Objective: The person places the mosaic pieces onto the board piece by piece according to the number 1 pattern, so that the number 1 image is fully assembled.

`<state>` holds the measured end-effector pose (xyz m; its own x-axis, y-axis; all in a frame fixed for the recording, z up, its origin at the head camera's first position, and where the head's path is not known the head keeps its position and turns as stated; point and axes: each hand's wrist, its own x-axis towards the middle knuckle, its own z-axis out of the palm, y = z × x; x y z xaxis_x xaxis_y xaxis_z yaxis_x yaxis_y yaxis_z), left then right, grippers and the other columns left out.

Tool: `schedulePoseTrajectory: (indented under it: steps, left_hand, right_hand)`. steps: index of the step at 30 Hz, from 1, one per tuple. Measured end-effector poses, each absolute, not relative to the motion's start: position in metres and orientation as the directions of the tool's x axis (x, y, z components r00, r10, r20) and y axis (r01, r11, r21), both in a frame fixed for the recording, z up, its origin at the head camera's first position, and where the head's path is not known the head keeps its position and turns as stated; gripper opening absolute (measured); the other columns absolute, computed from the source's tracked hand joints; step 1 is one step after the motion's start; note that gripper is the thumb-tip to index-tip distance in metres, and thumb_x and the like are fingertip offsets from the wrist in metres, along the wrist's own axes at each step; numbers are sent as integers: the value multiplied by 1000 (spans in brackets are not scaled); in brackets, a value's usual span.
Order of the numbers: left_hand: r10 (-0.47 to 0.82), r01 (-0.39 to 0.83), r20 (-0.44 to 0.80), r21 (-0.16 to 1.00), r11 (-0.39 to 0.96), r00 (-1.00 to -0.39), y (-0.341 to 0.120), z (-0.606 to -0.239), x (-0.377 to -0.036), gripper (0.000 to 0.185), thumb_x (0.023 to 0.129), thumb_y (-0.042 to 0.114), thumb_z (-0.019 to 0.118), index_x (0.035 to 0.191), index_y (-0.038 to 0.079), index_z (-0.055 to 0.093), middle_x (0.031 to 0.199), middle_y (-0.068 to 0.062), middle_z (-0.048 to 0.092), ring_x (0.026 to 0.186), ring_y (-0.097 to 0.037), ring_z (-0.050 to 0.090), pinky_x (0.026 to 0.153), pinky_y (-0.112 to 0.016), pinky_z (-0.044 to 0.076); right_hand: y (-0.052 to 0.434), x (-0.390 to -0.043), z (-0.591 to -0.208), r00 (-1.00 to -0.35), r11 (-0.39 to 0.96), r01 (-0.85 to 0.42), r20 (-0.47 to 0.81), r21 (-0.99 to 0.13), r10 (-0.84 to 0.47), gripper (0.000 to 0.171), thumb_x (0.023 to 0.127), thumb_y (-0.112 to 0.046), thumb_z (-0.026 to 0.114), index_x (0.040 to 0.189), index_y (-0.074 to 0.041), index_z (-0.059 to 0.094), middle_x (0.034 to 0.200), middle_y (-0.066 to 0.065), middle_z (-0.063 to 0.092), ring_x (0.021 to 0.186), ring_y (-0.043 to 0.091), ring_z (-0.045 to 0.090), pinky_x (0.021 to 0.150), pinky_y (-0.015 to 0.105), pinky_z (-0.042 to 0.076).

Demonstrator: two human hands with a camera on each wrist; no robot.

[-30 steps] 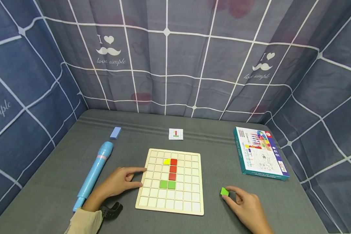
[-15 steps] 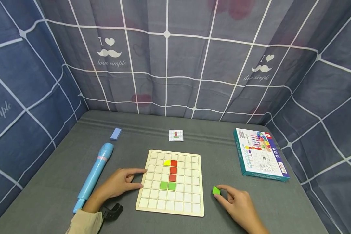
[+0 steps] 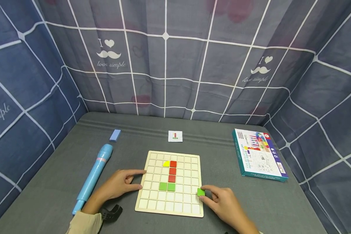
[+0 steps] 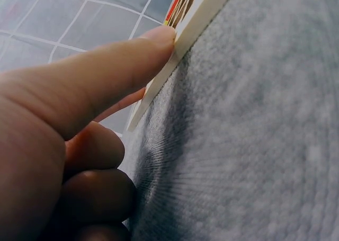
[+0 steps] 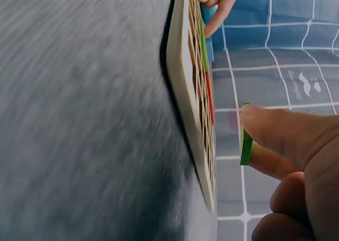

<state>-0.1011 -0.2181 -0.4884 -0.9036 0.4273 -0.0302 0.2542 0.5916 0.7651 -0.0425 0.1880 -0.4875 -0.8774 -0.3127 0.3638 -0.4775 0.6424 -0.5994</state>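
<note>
Fingertips of the right hand (image 3: 225, 204) pinch a flat green tile (image 3: 201, 192) over the gridded wooden board's (image 3: 152, 208) lower right edge; left hand (image 3: 117, 185) fingers, loosely spread, press its left edge.

Surface: grey cloth-covered table (image 3: 61, 175)
On it: wooden grid board (image 3: 152, 204), blue tube (image 3: 93, 174), blue block (image 3: 115, 135), small card (image 3: 175, 136), game box (image 3: 258, 157)

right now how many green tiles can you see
3. Two green tiles lie side by side on the board, below the red column. The third green tile is pinched in the right hand over the board's right edge.
</note>
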Motion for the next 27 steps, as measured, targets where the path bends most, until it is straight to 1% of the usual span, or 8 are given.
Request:
schedulePoseTrajectory:
  steps: [10,18,27]
  left_hand:
    - [435,258,-26,773,580,-900,-219,-488,-102,52,87,31,84,135,17,69,60,13,31,52,-1,26,51,-20,28]
    - [425,256,-28,761,596,-905,-218,-490,-100,52,86,34,83,134,18,69,59,13,32,51,-1,25,50,-21,27]
    - [429,252,-33,767,590,-903,-218,-490,-101,52,87,34,83,134,18,69,59,13,32,51,-1,25,49,-21,27]
  right_hand:
    - [166,-48,-483,-852,622,-523,370,-583,-370,20,87,-26,84,105,-24,76,62,-25,26,53,-14,18,46,8,20]
    - [149,-53,-486,-845,629,-534,330,-564,-421,21,88,-31,83,106,-22,77,60,-27,28,52,-14,19,46,9,19]
    - [136,-57,-490,-855,650,-518,311,-556,-416,20,87,-31,84,103,-21,77,57,-26,29,52,-12,20,47,12,21]
